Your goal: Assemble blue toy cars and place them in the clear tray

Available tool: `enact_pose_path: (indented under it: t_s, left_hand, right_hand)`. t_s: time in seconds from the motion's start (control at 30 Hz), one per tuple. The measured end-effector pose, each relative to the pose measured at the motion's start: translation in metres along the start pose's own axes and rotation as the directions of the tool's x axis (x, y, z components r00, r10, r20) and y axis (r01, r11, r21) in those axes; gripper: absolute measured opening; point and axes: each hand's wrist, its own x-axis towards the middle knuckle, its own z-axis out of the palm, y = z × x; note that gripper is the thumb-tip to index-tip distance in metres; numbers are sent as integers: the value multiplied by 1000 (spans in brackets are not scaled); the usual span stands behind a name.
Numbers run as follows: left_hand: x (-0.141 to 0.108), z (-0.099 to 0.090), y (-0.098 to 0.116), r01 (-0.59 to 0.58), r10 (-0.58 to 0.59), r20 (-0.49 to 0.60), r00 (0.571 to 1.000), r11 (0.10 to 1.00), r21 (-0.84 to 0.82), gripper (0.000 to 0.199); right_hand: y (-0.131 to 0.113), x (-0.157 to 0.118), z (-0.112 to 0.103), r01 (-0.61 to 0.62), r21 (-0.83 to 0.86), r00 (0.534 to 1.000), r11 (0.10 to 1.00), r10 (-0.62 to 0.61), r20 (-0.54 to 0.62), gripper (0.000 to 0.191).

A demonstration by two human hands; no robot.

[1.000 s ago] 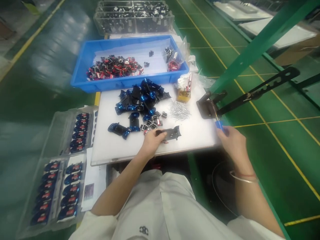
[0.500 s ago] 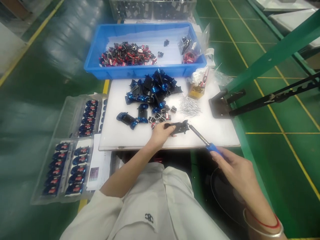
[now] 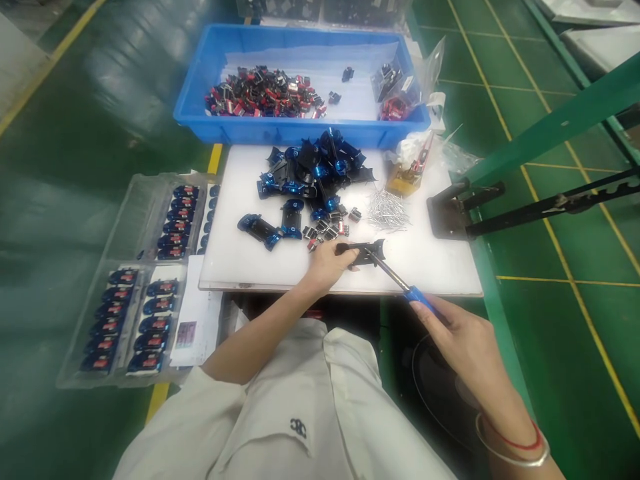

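Note:
My left hand (image 3: 326, 265) grips a black toy car chassis (image 3: 364, 253) on the white work board (image 3: 430, 267). My right hand (image 3: 463, 345) holds a blue-handled screwdriver (image 3: 400, 281), and its steel shaft reaches the chassis's right end. The tip's exact contact is hard to see. Just beyond my left hand lie several small black-and-red parts (image 3: 325, 231). Two blue toy car bodies (image 3: 260, 230) rest near a heap of blue-and-black car bodies (image 3: 315, 172). A pile of loose silver screws (image 3: 389, 211) lies to the right.
A blue plastic tray (image 3: 300, 131) of small red-and-black parts stands behind the board. Clear blister trays (image 3: 145, 280) holding blue cars lie at left. A black clamp stand (image 3: 445, 217) and a green rail (image 3: 550, 130) are at right.
My right hand has brought the screwdriver from beside the black clamp to the chassis. The left hand still grips the chassis, and the whole view has shifted as my head moved.

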Motion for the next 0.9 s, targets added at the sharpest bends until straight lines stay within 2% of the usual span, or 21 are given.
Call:
enact_pose_path:
  t_s: [0.4,0.67,0.9]
  left_hand:
    - [4,-2,-7,-12,10,25,1000,998,69,8]
    - [3,-3,-6,-27,24,26,999,995,96,8]
    - [4,-2,-6,-15,13,24,1000,998,59,7]
  right_hand:
    - [-1,2,0,53,-62,999,997,-52,6,60]
    - [-4,0,2,244,-215,966,946,-256,-30,67]
    - [-10,-6,-5,338,-355,929,872,-369,-21,60]
